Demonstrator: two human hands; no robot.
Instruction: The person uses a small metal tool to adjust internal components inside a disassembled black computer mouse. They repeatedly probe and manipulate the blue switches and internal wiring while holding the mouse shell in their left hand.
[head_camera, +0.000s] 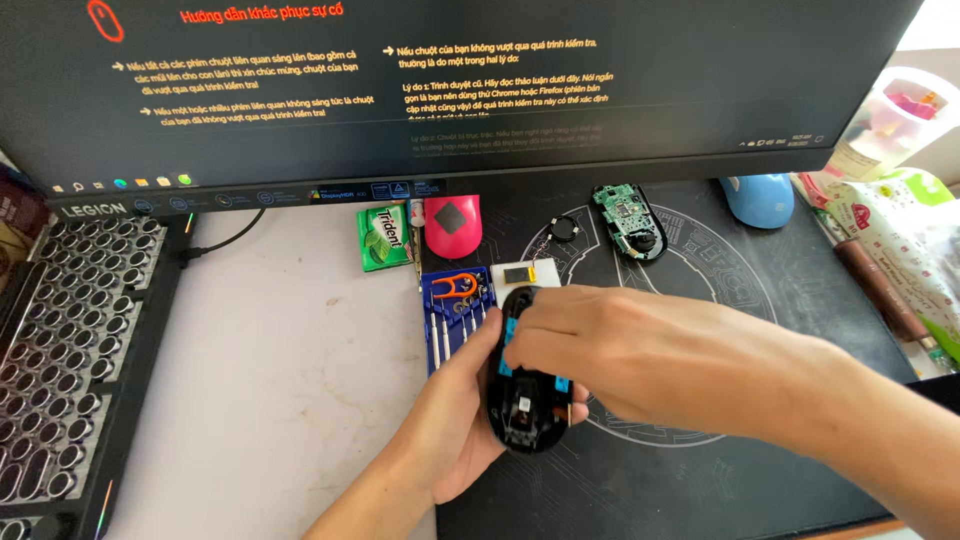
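Observation:
My left hand (455, 425) cradles a black computer mouse (528, 405) turned underside up, with blue strips showing on it. My right hand (600, 345) reaches across from the right, its fingers pressed on the upper end of the mouse. Both hands are over the left edge of the black desk mat (720, 470). Just behind the mouse lies a blue screwdriver set (452, 315) with an orange tool in it, and a small white pad with a dark piece (522, 275) on it.
A green circuit board in a black mouse base (628, 220), a round coil with wires (563, 232), a pink-red mouse shell (453, 225), a green gum pack (383, 236) and a blue mouse (758, 198) lie farther back. Monitor (450, 90) behind, keyboard (70, 340) left, bags (900, 240) right.

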